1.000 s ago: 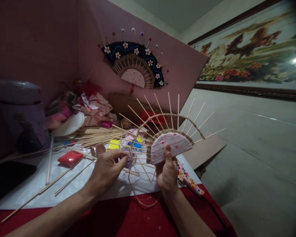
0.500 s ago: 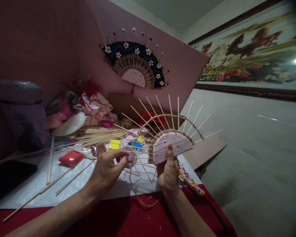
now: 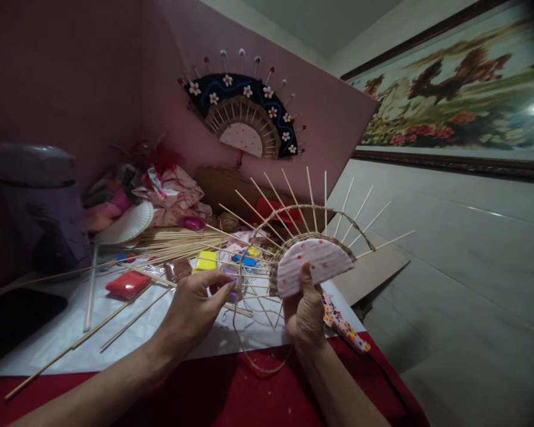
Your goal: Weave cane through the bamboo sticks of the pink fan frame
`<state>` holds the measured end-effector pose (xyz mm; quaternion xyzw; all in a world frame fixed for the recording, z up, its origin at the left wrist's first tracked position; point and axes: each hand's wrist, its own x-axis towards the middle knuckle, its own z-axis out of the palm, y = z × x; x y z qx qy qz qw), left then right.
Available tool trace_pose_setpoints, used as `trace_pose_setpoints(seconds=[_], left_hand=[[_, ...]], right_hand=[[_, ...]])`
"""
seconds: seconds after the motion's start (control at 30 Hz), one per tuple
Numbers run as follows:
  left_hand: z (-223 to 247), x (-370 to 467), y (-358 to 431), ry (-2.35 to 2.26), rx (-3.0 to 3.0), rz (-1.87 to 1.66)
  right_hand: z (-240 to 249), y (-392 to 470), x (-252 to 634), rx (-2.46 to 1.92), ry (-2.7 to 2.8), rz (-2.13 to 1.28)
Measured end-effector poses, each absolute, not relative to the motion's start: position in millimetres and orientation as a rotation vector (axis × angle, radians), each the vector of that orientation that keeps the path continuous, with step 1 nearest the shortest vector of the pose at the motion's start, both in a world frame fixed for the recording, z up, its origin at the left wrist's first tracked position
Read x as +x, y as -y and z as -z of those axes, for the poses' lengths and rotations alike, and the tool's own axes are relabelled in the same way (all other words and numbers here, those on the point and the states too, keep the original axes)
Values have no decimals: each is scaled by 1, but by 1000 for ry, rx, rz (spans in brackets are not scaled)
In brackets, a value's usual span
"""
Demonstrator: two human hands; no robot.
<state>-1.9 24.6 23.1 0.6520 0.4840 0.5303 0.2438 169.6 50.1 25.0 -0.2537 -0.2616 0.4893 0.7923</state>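
Note:
My right hand (image 3: pixel 305 311) grips a half-round fan frame (image 3: pixel 314 270), its thumb pressed on the white, red-dotted cloth centre. Thin bamboo sticks (image 3: pixel 289 191) radiate from that centre, and brown woven cord edges the cloth. A strand of brown twine (image 3: pixel 314 207) arches across the sticks farther out, and a slack length hangs below the left side. My left hand (image 3: pixel 200 302) is closed in a pinch at the left stick ends, where the twine passes; the fingertips seem to hold the twine, though the exact contact is small.
On the white sheet (image 3: pixel 160 338) lie loose sticks (image 3: pixel 182 240), a red packet (image 3: pixel 128 283), a yellow packet (image 3: pixel 206 260) and a dark phone-like slab (image 3: pixel 22 320). A flower-patterned handle (image 3: pixel 345 329) lies at right. A finished fan (image 3: pixel 244 115) stands out against the pink board (image 3: pixel 320 107).
The fan frame has shifted slightly right, its right-hand sticks swinging outward and a little down at the far end. My left hand stays almost in place, still pinched.

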Motion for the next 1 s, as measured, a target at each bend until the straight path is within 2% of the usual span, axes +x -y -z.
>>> trace_pose_setpoints(seconds=[0.4, 0.67, 0.87, 1.0], left_hand=[[-24, -5, -26, -1408, 1879, -1471], [-30, -10, -18, -1750, 2699, -1581], [-36, -11, -23, -1365, 2811, -1575], [-31, -14, -28, -1243, 2360, -1687]], right_hand=[[-20, -54, 169, -537, 519, -1274], [-22, -56, 172, -578, 551, -1273], [-18, -54, 169, -578, 626, -1332], [-19, -52, 168, -574, 665, -1344]])
